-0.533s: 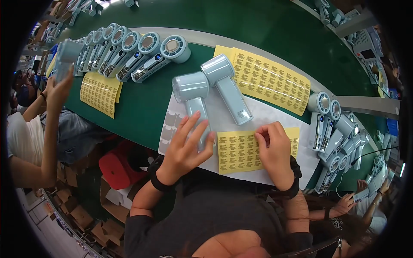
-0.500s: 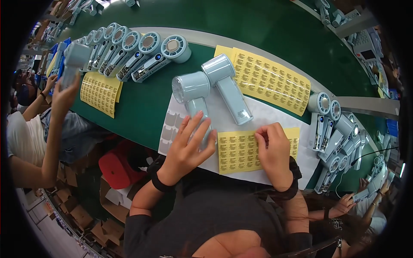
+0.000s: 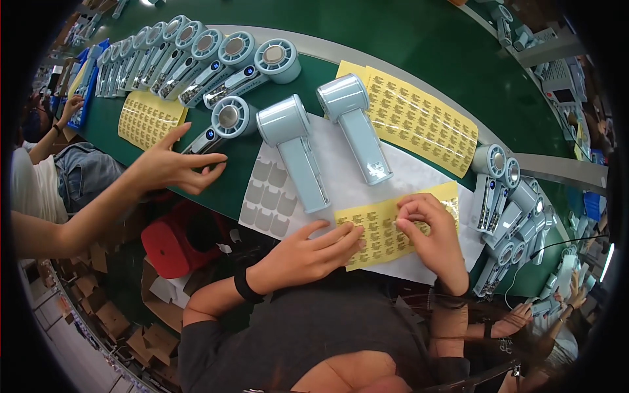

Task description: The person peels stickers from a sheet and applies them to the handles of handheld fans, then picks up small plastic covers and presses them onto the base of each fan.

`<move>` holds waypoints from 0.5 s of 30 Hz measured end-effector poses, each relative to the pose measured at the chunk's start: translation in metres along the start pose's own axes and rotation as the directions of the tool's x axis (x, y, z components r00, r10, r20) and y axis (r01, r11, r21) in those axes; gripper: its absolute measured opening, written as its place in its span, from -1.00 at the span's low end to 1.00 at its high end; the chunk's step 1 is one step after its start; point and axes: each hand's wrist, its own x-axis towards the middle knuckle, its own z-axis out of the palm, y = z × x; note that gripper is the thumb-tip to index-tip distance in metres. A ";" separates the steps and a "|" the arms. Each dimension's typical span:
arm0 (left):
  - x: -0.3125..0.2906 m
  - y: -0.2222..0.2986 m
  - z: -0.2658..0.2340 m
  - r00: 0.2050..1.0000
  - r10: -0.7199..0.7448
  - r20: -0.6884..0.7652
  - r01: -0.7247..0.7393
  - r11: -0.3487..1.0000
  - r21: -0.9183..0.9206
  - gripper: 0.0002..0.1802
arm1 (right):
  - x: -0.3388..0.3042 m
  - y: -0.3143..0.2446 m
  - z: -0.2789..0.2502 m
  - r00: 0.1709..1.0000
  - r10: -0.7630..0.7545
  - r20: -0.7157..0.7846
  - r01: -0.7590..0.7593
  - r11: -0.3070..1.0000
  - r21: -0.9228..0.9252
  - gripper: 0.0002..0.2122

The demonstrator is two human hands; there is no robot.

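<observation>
the left hand (image 3: 311,254) lies loosely spread, fingertips at the left edge of the yellow sheet (image 3: 377,247), which rests on white paper (image 3: 414,169) just nearer than two blue fans (image 3: 301,167); the right hand (image 3: 431,232) pinches thumb to forefinger over it (whether a label is between them, i cannot tell). to lift one cleanly, it would likely help to hold the sheet flat, peel slowly from a corner, and barely touch the underside.
</observation>
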 end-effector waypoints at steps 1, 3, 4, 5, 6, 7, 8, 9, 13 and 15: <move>-0.001 0.000 0.000 1.000 0.009 -0.014 -0.008 0.999 0.043 -0.58 | 0.002 -0.003 -0.004 0.997 0.002 0.076 -0.009 0.997 0.081 -0.92; -0.004 -0.001 0.001 0.999 0.033 -0.036 -0.028 0.992 0.127 -0.57 | 0.004 -0.018 -0.009 0.997 0.006 0.073 -0.013 0.995 0.103 -0.92; -0.005 -0.001 0.002 0.999 0.018 -0.036 -0.014 0.991 0.130 -0.57 | 0.007 -0.028 -0.010 0.998 0.009 0.068 -0.018 0.992 0.124 -0.91; -0.004 -0.002 0.002 0.998 0.034 -0.059 -0.026 0.992 0.126 -0.59 | 0.010 -0.038 -0.012 0.998 0.012 0.058 -0.021 0.989 0.147 -0.91; -0.004 -0.002 0.002 0.996 0.046 -0.082 -0.035 0.992 0.124 -0.62 | 0.015 -0.050 -0.010 0.998 0.004 0.070 -0.014 0.989 0.148 -0.91; -0.007 -0.002 0.001 0.993 0.058 -0.105 -0.045 0.991 0.123 -0.64 | 0.021 -0.064 -0.004 0.996 -0.065 0.064 0.062 0.997 0.042 -0.90; -0.012 -0.002 0.001 0.994 0.041 -0.105 -0.028 0.991 0.129 -0.64 | 0.028 -0.076 0.005 0.989 -0.134 0.068 0.139 0.988 -0.064 -0.90; -0.016 -0.002 0.001 0.981 0.007 -0.195 0.010 0.996 0.089 -0.65 | 0.034 -0.084 0.012 0.977 -0.200 0.069 0.209 0.963 -0.172 -0.89; -0.028 -0.007 -0.004 0.865 -0.211 -0.456 0.207 0.977 -0.058 -0.67 | 0.061 -0.082 0.043 0.929 -0.320 0.187 0.358 0.906 -0.226 -0.88; -0.030 -0.015 -0.005 0.662 -0.458 -0.593 0.411 0.884 -0.223 -0.63 | 0.066 -0.079 0.051 0.928 -0.314 0.200 0.359 0.898 -0.254 -0.88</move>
